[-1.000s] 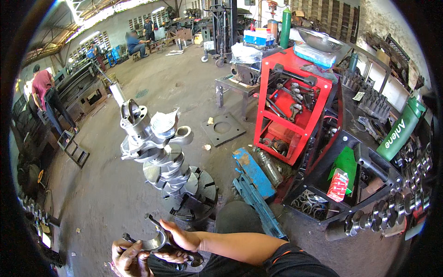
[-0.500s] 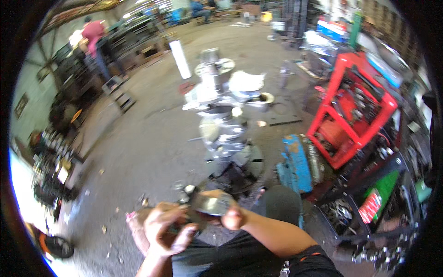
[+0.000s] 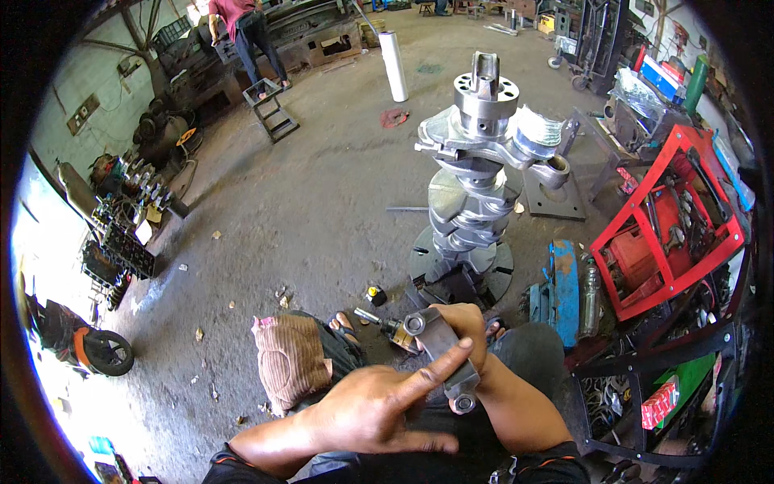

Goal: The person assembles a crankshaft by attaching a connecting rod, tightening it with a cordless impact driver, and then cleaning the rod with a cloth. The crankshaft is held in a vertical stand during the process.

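My right hand (image 3: 468, 327) is wrapped round a dark steel bearing cap (image 3: 443, 343) with a round bolt at each end, held above my lap. Across the cap lies the outstretched index finger of my left hand (image 3: 367, 407); that hand's thumb stands apart and it grips nothing. Beyond the cap, partly hidden by it, a brass-coloured tool with a steel shaft (image 3: 393, 329) points toward the left. A large crankshaft (image 3: 472, 198) stands upright on the floor in front of me, a connecting rod (image 3: 532, 157) joined to its upper part.
A brown ribbed cloth (image 3: 290, 363) covers my left knee. To the right are a blue metal block (image 3: 563, 290), a clear bottle (image 3: 591, 298), a red metal frame (image 3: 669, 234) and a black rack (image 3: 597, 448). A small yellow-and-black container (image 3: 375, 294) sits on the floor. Far left, a person (image 3: 246, 36) stands.
The view has swung left and steadied, so the crankshaft appears farther right. My left hand has turned from palm-up with curled fingers to laying its index finger on the cap.
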Available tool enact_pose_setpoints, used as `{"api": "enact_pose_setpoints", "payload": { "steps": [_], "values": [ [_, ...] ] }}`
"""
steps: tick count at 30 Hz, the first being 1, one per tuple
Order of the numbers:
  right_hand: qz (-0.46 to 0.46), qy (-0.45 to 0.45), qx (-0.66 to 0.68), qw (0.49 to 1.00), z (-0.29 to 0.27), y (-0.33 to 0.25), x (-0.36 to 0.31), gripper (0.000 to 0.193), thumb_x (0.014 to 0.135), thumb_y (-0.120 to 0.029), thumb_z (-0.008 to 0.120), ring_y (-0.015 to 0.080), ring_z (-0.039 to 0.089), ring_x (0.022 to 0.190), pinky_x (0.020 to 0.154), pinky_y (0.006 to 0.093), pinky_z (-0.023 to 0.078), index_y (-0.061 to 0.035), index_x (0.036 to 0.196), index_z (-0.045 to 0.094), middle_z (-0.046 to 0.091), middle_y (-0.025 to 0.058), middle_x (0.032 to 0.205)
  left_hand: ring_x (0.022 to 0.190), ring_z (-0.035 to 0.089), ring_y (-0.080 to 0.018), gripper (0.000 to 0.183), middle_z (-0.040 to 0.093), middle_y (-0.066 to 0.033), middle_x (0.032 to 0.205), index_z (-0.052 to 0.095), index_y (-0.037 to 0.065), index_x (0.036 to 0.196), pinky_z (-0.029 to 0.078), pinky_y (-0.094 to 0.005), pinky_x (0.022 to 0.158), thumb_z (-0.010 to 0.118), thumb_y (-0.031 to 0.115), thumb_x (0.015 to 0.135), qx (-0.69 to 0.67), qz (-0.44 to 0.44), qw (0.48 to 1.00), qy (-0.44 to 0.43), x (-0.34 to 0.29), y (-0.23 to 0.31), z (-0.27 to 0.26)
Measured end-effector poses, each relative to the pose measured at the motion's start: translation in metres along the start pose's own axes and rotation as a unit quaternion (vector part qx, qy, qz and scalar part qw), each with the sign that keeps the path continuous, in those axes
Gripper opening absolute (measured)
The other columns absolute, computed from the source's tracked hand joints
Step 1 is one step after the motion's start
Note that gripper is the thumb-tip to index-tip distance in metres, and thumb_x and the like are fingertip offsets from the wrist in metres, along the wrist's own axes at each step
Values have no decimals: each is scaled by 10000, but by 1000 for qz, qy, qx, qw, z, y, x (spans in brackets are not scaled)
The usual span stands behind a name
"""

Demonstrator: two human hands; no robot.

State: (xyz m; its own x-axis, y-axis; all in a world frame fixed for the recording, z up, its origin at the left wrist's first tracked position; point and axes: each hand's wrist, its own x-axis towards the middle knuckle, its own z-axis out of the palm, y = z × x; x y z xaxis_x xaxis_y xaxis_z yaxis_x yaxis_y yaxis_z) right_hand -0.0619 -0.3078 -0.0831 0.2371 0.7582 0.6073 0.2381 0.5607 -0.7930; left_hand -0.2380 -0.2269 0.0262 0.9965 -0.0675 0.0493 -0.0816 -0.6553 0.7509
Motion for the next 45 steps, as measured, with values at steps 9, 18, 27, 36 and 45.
{"api": "enact_pose_setpoints", "payload": {
  "steps": [9,18,27,36,45],
  "values": [
    [-2,122,117,986,3,-9,-2,303,739,-282,797,170,608,607,564,287,464,-21,807,659,623,85,712,618,597,-229,1020,581,-77,726,338,71,1535,455,-330,590,856,426,732,-277,171,944,52,-3,-11,-2],
    [-173,54,-59,982,-9,2,1,646,667,-518,794,324,638,583,544,376,489,4,1003,612,646,129,734,798,686,-300,978,698,-119,915,347,100,1533,534,-405,691,875,314,738,-37,47,998,2,-1,1,5],
    [-134,-19,-113,984,-5,-23,10,560,610,-524,754,340,595,565,522,408,454,-17,788,597,551,108,647,785,681,-303,809,672,-117,1076,482,155,1464,559,-384,696,821,224,733,82,107,989,65,0,-19,11],
    [-125,-20,-151,980,-5,-22,10,442,661,-451,701,341,624,594,532,409,469,-40,781,593,598,125,682,688,627,-181,1032,640,-54,905,342,35,1505,480,-282,587,933,217,679,-255,69,964,-29,-5,0,29],
    [-116,-53,-101,987,-2,-24,12,585,555,-511,792,354,603,586,525,407,455,-34,820,581,556,121,664,620,551,-86,959,583,-73,1091,400,2,1462,450,-219,607,930,249,702,-324,154,933,30,6,-7,34]
  ]
}}
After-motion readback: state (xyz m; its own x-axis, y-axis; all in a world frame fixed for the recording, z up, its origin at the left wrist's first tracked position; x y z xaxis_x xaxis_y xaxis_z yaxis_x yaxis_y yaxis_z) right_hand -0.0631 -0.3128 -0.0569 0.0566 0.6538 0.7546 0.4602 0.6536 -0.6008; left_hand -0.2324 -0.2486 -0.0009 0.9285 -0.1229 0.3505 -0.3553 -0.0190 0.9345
